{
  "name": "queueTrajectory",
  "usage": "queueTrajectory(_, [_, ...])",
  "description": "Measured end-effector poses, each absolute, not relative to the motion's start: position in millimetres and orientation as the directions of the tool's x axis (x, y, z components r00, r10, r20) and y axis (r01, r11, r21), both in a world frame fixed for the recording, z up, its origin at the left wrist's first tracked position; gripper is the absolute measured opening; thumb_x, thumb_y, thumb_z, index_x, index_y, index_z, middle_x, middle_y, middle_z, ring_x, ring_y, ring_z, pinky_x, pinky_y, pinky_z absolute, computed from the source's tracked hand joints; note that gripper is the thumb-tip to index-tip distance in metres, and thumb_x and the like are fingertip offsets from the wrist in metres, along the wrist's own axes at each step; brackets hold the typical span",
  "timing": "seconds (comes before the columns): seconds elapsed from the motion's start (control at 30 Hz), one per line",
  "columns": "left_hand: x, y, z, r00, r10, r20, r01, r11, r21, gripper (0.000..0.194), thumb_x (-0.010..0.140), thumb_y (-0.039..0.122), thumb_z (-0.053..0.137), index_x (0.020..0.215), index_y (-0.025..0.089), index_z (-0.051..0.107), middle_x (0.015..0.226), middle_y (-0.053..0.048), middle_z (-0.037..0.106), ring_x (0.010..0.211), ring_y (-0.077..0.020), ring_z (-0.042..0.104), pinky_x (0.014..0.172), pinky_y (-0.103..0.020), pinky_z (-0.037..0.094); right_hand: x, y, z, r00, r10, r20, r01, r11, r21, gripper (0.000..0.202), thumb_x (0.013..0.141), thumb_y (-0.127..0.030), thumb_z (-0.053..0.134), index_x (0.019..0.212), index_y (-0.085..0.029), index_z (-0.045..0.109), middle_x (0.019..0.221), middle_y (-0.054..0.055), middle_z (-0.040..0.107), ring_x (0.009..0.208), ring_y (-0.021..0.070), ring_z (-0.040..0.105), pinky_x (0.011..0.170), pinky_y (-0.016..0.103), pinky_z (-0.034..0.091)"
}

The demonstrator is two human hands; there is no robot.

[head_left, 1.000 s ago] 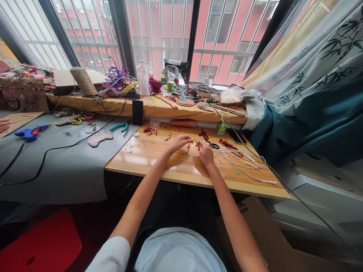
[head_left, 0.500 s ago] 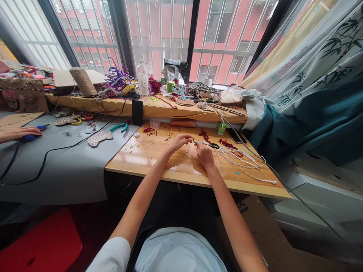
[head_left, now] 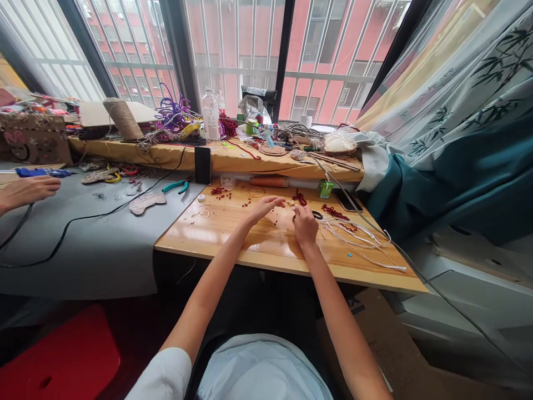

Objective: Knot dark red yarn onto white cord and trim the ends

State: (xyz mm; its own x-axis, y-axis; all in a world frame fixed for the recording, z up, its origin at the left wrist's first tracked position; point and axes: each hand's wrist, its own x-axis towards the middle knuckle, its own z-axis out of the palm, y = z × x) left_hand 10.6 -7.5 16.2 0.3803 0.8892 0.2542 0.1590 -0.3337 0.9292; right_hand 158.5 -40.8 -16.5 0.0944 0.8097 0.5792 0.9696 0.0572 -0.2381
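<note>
Over the wooden board my two hands are close together with the fingertips pinched. My left hand is on the left, palm down, its fingers pointing toward the right hand. My right hand is closed, thumb and index finger together. A small pale piece shows between the fingertips, too small to name. Black-handled scissors lie on the board just behind my right hand, which partly hides them. White cords are spread to the right, near a tiny blue piece.
Dark red yarn pieces, a green box and a phone lie toward the back. A cluttered shelf runs behind. At left, another person's hand is near a blue object; teal-handled pliers lie on the grey cover.
My right hand has shifted slightly right, widening the gap between my hands. A bluish bit at the fingertips no longer shows; a pale piece does. The other person's hand has left the blue tool's grip.
</note>
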Motion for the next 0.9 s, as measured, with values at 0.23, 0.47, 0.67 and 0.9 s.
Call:
queueTrajectory(0.23, [12.2, -14.0, 18.7, 0.487, 0.855, 0.178, 0.194, -0.305, 0.932, 0.044, 0.076, 0.050, 0.044, 0.076, 0.013, 0.067, 0.078, -0.007, 0.064, 0.075, -0.0144, 0.054, 0.071, -0.024, 0.040, 161.8, -43.1, -14.1, 0.062, 0.773, 0.631, 0.977, 0.083, -0.198, 0.031, 0.090, -0.028, 0.032, 0.092, -0.015, 0.061, 0.085, 0.008, 0.053, 0.074, 0.0150, 0.048, 0.061, 0.025, 0.028])
queueTrajectory(0.47, [11.7, -9.7, 11.1, 0.544, 0.829, 0.127, 0.252, -0.306, 0.918, 0.032, 0.069, 0.041, 0.054, 0.079, 0.014, 0.068, 0.077, -0.004, 0.065, 0.070, -0.0135, 0.055, 0.059, -0.022, 0.038, 161.4, -43.7, -12.7, 0.061, 0.761, 0.646, 0.976, 0.089, -0.197, 0.034, 0.090, -0.029, 0.030, 0.090, -0.015, 0.061, 0.083, 0.008, 0.054, 0.073, 0.0154, 0.047, 0.063, 0.026, 0.028])
queueTrajectory(0.67, [12.2, 1.5, 1.0, 0.487, 0.848, 0.209, 0.257, -0.368, 0.893, 0.028, 0.071, 0.034, 0.054, 0.082, 0.013, 0.067, 0.081, -0.005, 0.066, 0.075, -0.0147, 0.055, 0.067, -0.024, 0.040, 159.3, -41.8, -14.7, 0.088, 0.780, 0.620, 0.966, 0.085, -0.244, 0.033, 0.091, -0.030, 0.028, 0.093, -0.015, 0.058, 0.086, 0.007, 0.057, 0.068, 0.0138, 0.050, 0.054, 0.025, 0.025])
queueTrajectory(0.9, [13.7, 9.1, -4.7, 0.424, 0.835, 0.351, 0.254, -0.482, 0.839, 0.027, 0.072, 0.037, 0.053, 0.077, 0.015, 0.068, 0.079, -0.005, 0.065, 0.078, -0.0162, 0.055, 0.071, -0.026, 0.041, 157.5, -43.4, -14.0, -0.033, 0.815, 0.578, 0.947, 0.211, -0.243, 0.024, 0.088, -0.031, 0.037, 0.098, -0.017, 0.054, 0.095, 0.006, 0.057, 0.077, 0.0139, 0.052, 0.056, 0.022, 0.031])
